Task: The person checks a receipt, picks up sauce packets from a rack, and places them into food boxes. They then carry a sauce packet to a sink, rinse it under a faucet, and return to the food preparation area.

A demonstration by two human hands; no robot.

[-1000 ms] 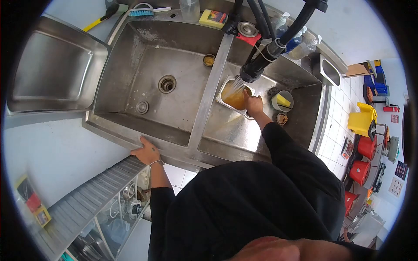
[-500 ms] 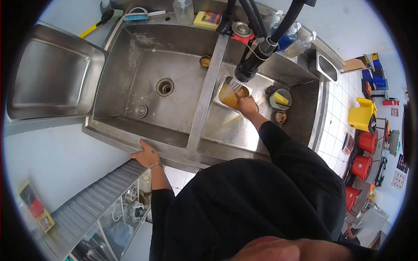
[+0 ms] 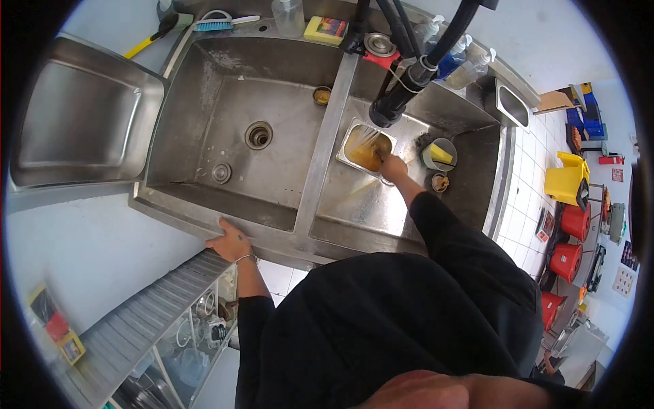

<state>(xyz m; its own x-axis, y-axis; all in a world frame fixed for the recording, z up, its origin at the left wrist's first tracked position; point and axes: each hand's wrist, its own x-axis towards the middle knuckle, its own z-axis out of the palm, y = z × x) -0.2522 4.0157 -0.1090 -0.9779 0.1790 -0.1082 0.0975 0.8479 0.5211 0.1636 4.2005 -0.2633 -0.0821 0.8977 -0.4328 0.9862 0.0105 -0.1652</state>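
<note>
My right hand (image 3: 393, 168) is closed at the right side of a small rectangular metal pan (image 3: 349, 162) in the right basin. Something dark and small shows at its fingertips, but I cannot make out what it is. Cloudy yellow-brown liquid (image 3: 363, 155) fills the pan. Water (image 3: 368, 133) sprays into it from a black faucet head (image 3: 385, 112) just above. My left hand (image 3: 230, 242) lies on the front rim of the sink (image 3: 197, 217) at the left, thumb and fingers apart, holding nothing.
Right of the pan stand a round container with a yellow sponge (image 3: 439, 155) and a small cup (image 3: 437, 183). Another small cup (image 3: 321, 95) sits in the left basin. Pump bottles (image 3: 470, 70) and a blue brush (image 3: 213, 27) line the back ledge. A large metal pan (image 3: 85, 116) is at the left.
My right hand has drawn back from inside the small pan toward its right edge, uncovering more of the liquid. The pan has shifted very slightly. Water keeps spraying, and my left hand stays in place.
</note>
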